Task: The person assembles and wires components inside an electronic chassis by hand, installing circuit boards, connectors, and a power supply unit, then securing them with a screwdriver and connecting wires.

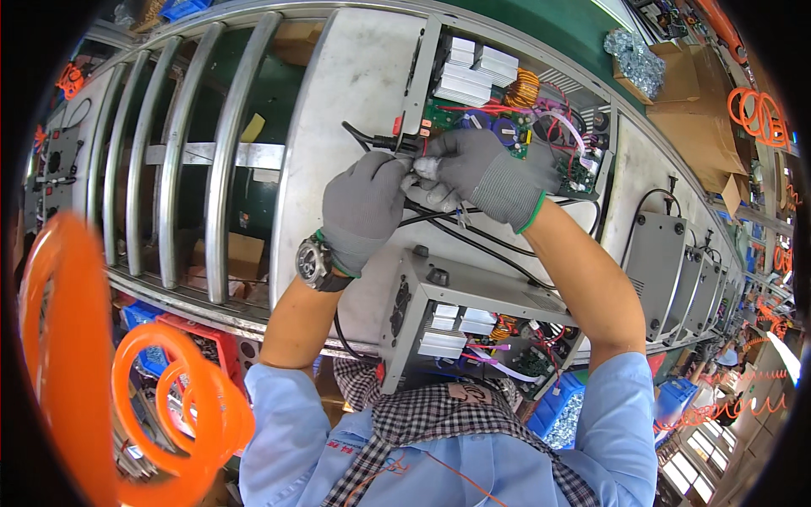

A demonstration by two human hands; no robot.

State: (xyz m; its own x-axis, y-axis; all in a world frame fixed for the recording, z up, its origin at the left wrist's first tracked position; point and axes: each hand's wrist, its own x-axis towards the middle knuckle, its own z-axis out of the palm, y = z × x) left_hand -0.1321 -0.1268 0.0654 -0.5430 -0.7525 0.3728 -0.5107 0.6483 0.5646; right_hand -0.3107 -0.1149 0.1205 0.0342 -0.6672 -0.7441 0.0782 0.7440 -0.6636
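Observation:
Both my hands wear grey gloves and meet at the near left corner of an open metal case (429,63) with circuit boards inside. My left hand (365,201) is closed, its fingertips pinched together beside the case's end panel. My right hand (477,165) reaches over the case edge, its fingers closed against the left fingertips. Whatever small piece lies between them is hidden. A black cable (363,135) enters at the end panel just beyond my fingers. More black cables (498,241) run below my hands to the right.
A second open case (410,291) stands close to my body. Metal rollers (228,160) lie to the left. Closed grey cases (655,266) line the conveyor at right. Orange coiled hoses (182,406) hang at the lower left. A cardboard box (688,110) holds bagged parts at far right.

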